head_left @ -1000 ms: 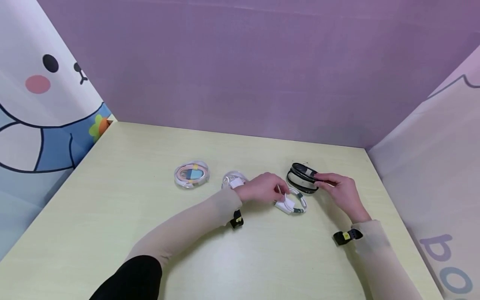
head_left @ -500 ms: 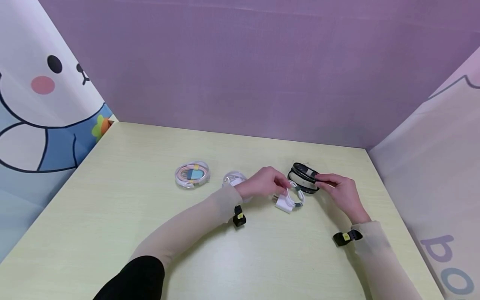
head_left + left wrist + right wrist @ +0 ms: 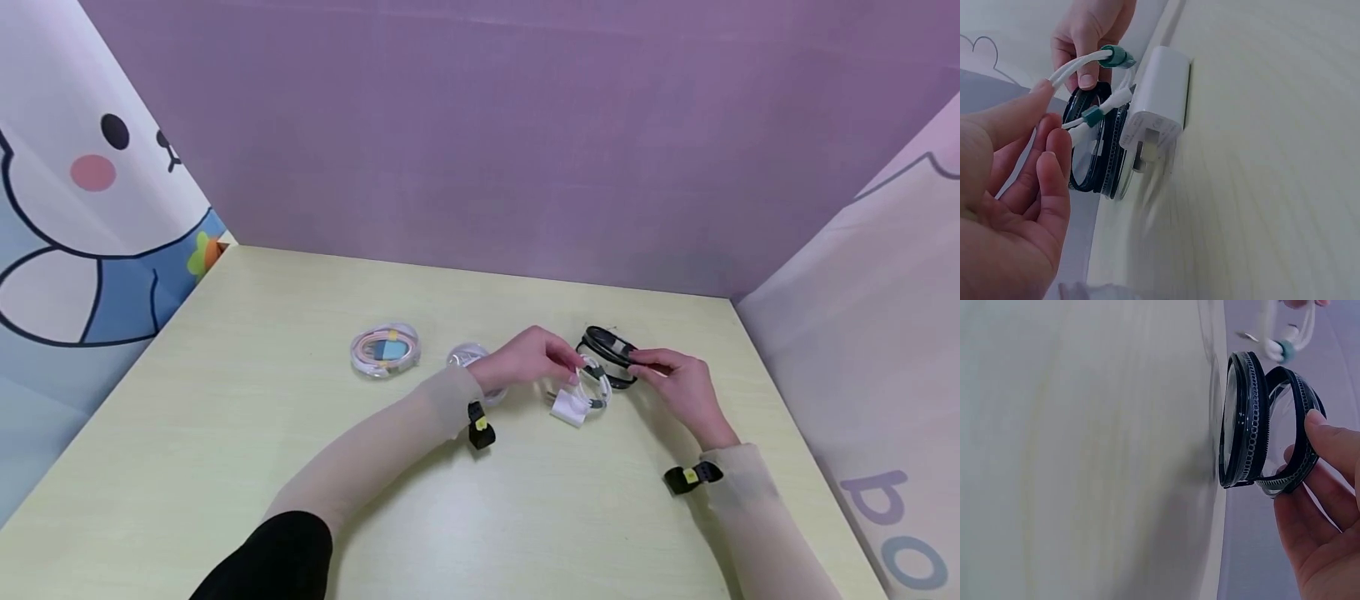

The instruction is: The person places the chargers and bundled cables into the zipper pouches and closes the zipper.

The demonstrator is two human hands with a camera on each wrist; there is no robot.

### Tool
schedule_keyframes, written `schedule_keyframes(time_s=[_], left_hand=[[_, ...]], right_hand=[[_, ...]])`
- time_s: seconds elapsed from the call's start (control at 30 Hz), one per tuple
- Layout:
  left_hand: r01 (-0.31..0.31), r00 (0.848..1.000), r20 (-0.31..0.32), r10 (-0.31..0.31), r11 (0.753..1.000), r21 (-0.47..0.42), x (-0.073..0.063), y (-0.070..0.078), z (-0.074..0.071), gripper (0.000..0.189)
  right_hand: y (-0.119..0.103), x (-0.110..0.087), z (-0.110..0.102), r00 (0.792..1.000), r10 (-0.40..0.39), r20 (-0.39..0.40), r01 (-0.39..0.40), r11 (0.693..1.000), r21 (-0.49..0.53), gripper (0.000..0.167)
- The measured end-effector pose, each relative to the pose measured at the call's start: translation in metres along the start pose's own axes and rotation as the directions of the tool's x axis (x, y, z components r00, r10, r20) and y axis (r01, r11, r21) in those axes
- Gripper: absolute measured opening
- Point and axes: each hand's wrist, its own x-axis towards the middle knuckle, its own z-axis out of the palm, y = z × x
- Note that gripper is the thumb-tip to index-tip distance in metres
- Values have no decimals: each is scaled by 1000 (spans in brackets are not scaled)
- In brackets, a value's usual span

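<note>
My left hand (image 3: pixel 534 358) pinches a coiled white charging cable (image 3: pixel 1091 57) bound with green ties. Just below the coil is a white charger plug (image 3: pixel 1161 87) with metal prongs, low over or on the table; I cannot tell whether the cable is joined to it. A clear round zip case (image 3: pixel 1246 422) with black zipper edging stands spread apart behind the cable. My right hand (image 3: pixel 678 385) grips one half's rim between thumb and fingers, while the other half rests on the tabletop.
A clear round case with a pink cable and blue plug (image 3: pixel 385 350) lies on the table (image 3: pixel 420 508) at the left. Another clear case (image 3: pixel 467 353) is partly hidden behind my left wrist. A purple backdrop (image 3: pixel 480 142) rises at the table's far edge.
My left hand has risen slightly and shifted toward the black-edged case, bringing the cable coil up with it. The plug's prongs have come into view. My right hand keeps its hold almost still.
</note>
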Motion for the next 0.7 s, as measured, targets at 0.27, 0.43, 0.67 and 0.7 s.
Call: schedule_keyframes(time_s=[0.27,0.43,0.67,0.7], left_hand=[[88,987,-133,-95,994,-59,12,-7,3,20],[117,975,-183,-125,992,-51,19,-10,7,23],[137,966,-226,-128,990,21,25,-13,13,21],[134,967,-225,-122,990,41,26,-13,14,21]], right_hand=[[-3,-1,3,1000,15,-7,-15,1000,23,18],[-5,-2,4,1000,26,-3,-26,998,49,18],[-10,-1,5,998,54,12,-54,996,71,15],[-11,-1,5,998,56,15,-57,996,70,15]])
